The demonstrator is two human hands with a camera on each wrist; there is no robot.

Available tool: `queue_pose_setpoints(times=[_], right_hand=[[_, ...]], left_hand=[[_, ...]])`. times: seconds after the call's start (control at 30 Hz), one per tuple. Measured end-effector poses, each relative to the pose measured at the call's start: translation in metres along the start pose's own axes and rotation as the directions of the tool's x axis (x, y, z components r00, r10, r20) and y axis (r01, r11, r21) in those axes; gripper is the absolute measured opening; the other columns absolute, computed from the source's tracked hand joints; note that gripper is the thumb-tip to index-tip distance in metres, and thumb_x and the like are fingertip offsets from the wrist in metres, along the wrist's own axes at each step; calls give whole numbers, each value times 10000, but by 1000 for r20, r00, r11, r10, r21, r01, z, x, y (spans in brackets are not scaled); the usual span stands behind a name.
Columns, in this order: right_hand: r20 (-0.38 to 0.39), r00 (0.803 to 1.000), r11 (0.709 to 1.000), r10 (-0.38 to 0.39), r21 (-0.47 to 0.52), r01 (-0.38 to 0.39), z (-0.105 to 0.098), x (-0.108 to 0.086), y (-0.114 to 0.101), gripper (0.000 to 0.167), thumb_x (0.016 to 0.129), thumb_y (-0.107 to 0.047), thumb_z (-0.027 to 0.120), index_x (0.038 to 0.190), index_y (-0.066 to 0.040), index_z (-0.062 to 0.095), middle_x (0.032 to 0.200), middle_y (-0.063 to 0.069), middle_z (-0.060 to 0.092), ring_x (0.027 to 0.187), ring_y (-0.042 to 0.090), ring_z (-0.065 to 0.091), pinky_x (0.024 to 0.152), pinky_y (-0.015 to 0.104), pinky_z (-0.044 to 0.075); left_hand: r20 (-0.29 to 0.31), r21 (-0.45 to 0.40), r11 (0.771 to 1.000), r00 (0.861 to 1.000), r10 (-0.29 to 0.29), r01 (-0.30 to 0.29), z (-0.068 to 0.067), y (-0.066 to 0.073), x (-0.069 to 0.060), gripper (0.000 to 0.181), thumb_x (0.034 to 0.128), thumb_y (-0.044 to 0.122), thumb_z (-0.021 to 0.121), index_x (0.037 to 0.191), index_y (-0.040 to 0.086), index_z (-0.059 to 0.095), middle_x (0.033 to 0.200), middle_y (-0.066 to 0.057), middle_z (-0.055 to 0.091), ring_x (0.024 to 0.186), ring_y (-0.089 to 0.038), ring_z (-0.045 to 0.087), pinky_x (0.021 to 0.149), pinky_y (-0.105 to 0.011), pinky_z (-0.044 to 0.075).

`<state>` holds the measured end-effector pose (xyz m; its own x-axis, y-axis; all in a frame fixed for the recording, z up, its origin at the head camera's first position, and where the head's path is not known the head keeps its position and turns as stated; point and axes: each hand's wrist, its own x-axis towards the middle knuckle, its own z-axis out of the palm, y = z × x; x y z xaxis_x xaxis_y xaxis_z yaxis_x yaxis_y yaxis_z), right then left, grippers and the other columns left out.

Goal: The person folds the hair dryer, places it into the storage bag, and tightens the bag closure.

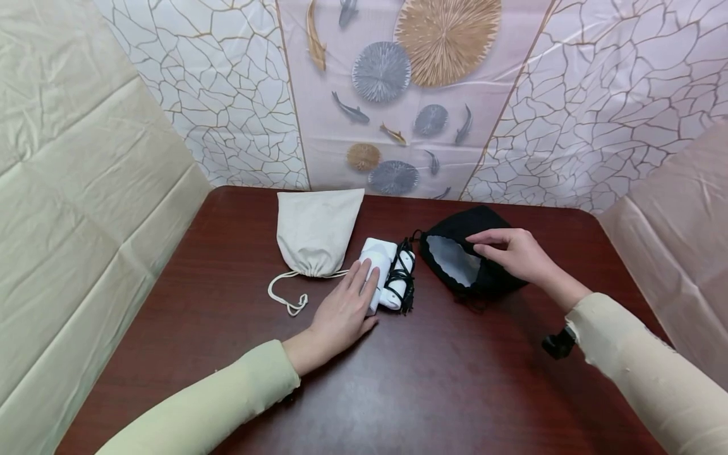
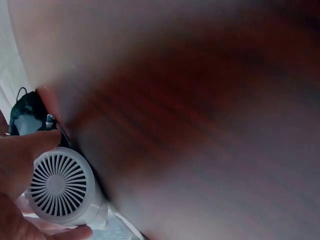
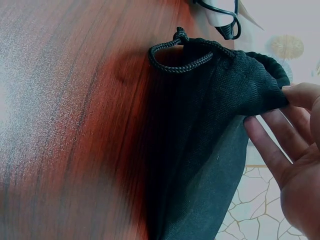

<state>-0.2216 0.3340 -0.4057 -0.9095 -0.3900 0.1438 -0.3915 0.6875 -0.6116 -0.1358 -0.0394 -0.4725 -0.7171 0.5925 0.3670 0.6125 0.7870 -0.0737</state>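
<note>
A white folding hair dryer (image 1: 380,248) lies on the table, its black cord (image 1: 402,278) wound round the folded handle. My left hand (image 1: 340,315) lies over the barrel and grips it, thumb on one side and fingers on the other. The round slotted grille (image 2: 56,185) faces the left wrist camera. To the right lies a black drawstring bag (image 1: 469,221), its mouth spread and a grey lining showing. My right hand (image 1: 520,254) pinches the rim of this bag between thumb and fingers; in the right wrist view the black cloth (image 3: 210,110) is lifted there.
A cream drawstring bag (image 1: 315,227) lies flat to the left of the hair dryer, its white cord (image 1: 275,291) trailing toward the front. The dark red-brown table (image 1: 398,392) is bounded by a patterned cloth (image 1: 227,95) behind and beige cloth walls at both sides.
</note>
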Motion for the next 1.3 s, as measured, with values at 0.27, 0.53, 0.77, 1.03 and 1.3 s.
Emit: queue_pose_setpoints(times=[0.27, 0.53, 0.77, 1.03, 1.3], right_hand=[[-13, 1000, 999, 13, 44, -12, -1, -1, 0, 270, 1046, -90, 689, 1304, -56, 764, 1198, 180, 774, 907, -59, 688, 697, 183, 553], [-5, 999, 998, 36, 47, -36, -2, -1, -2, 286, 1044, -109, 700, 1320, -60, 755, 1190, 174, 772, 818, 80, 687, 650, 234, 541], [7, 1000, 998, 14, 55, -14, 0, 1, -4, 294, 1042, -75, 692, 1327, -20, 742, 1196, 203, 770, 849, 98, 723, 689, 206, 562], [16, 1000, 999, 21, 39, -21, 3, 0, -6, 290, 1043, -87, 695, 1323, -37, 749, 1200, 182, 772, 879, 57, 710, 695, 200, 554], [5, 1000, 999, 0, 37, -1, 5, 0, -11, 284, 1044, -97, 697, 1319, -61, 758, 1227, 170, 767, 960, -55, 685, 691, 197, 528]], left_hand=[[-78, -42, 999, 997, 18, -21, 0, -11, 2, 802, 817, 255, 857, 1484, -62, 544, 1509, -319, 540, 1418, -459, 534, 1177, -440, 465], [-147, -12, 997, 987, 72, -74, -8, -22, 4, 753, 820, 250, 849, 1443, -79, 582, 1449, -292, 605, 1375, -431, 584, 1176, -440, 467], [-206, -31, 990, 970, 130, -139, -14, -28, 3, 730, 805, 236, 846, 1411, -87, 597, 1409, -273, 637, 1348, -425, 604, 1149, -456, 492], [-285, -53, 973, 937, 202, -226, -22, -24, 2, 719, 807, 227, 843, 1403, -91, 597, 1396, -265, 644, 1339, -409, 617, 1150, -449, 494], [-357, -23, 948, 888, 289, -317, -30, -5, 10, 690, 825, 250, 820, 1393, -85, 615, 1402, -255, 650, 1337, -376, 631, 1159, -414, 486]])
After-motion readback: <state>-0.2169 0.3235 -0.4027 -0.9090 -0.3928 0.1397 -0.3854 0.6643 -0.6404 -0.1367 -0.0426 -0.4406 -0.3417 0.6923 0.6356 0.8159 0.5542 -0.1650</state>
